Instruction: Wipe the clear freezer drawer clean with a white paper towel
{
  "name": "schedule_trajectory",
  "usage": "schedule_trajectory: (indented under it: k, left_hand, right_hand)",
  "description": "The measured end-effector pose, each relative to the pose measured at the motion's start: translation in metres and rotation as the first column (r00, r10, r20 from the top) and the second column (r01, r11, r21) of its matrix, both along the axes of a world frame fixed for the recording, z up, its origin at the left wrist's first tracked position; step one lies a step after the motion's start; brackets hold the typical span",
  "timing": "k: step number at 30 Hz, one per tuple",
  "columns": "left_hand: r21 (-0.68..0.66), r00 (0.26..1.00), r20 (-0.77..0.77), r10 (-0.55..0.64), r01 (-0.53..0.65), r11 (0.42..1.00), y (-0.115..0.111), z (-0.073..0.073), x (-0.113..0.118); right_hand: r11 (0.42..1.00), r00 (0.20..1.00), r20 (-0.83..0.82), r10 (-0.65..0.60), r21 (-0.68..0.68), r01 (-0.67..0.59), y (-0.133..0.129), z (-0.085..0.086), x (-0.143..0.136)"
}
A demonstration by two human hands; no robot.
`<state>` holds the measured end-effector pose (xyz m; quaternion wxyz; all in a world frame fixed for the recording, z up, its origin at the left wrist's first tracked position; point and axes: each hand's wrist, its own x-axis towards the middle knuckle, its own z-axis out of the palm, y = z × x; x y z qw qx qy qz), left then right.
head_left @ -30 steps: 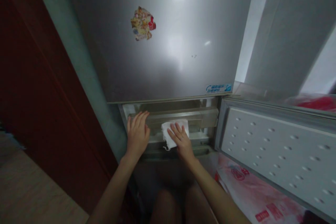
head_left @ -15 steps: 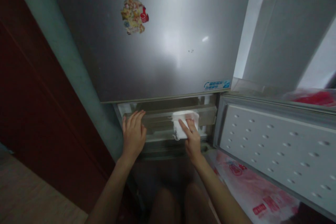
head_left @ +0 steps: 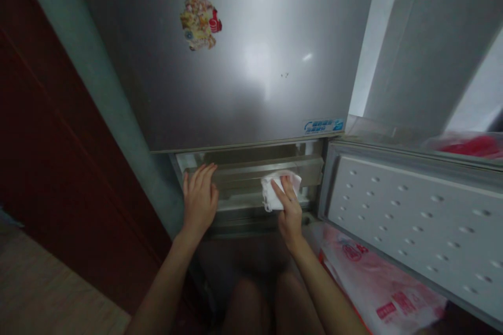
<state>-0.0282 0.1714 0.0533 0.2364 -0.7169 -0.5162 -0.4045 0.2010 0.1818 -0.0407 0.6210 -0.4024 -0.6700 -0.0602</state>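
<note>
A clear drawer (head_left: 243, 171) sits inside the lower compartment of a silver fridge (head_left: 243, 73). At its left end rests my left hand (head_left: 199, 196), fingers extended over the drawer's top edge and thumb apart, holding nothing. My right hand (head_left: 290, 209) presses a folded white cloth (head_left: 273, 196) against the right part of the drawer front, with its fingers lying over the cloth. The lower fridge door (head_left: 412, 220) stands wide to the right, its dimpled white inner panel showing.
Under the door lies a red and white plastic bag (head_left: 377, 277). More plastic with something red (head_left: 471, 145) is behind the door's top edge. A dark red wooden panel (head_left: 70, 157) and a green wall strip (head_left: 118, 120) run along the left. My knees are below the drawer.
My right hand and the white cloth have shifted slightly right and down along the drawer front. My left hand has stayed nearly in place.
</note>
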Motion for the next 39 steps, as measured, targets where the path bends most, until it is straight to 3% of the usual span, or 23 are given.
schedule_trajectory:
  k: [5, 10, 17, 21, 26, 29, 39]
  left_hand:
    - [-0.031, 1.000, -0.004, -0.007, 0.006, 0.999, 0.000, -0.002, -0.002]
    - [-0.022, 0.999, -0.043, -0.014, 0.013, 1.000, 0.001, -0.006, -0.005]
    - [-0.005, 0.998, -0.057, 0.009, -0.009, 1.000, 0.006, -0.013, -0.004]
    - [-0.005, 0.999, 0.028, 0.024, -0.024, 1.000, -0.001, -0.034, -0.002]
    - [-0.024, 0.985, 0.151, 0.079, -0.076, 0.997, -0.014, -0.075, -0.001]
    - [-0.048, 0.979, 0.170, 0.108, -0.102, 0.994, -0.013, -0.091, 0.000]
    - [-0.075, 0.980, 0.127, 0.151, -0.142, 0.987, 0.002, -0.095, 0.004]
  right_hand:
    - [0.999, 1.000, 0.027, 0.005, -0.040, -0.004, 0.004, -0.009, 0.003]
    - [0.997, 0.998, 0.031, 0.056, -0.062, -0.054, -0.013, -0.022, 0.007]
    - [0.999, 0.999, 0.017, 0.035, -0.031, -0.035, -0.045, -0.005, 0.030]
    - [0.999, 0.999, -0.018, -0.046, 0.024, 0.046, -0.053, 0.000, 0.051]
    - [0.988, 0.989, -0.004, -0.147, 0.039, 0.147, -0.043, 0.000, 0.065]
    - [0.979, 0.978, 0.047, -0.204, 0.003, 0.204, -0.029, -0.003, 0.065]
    - [0.960, 0.958, 0.105, -0.268, -0.062, 0.275, 0.001, -0.009, 0.060]
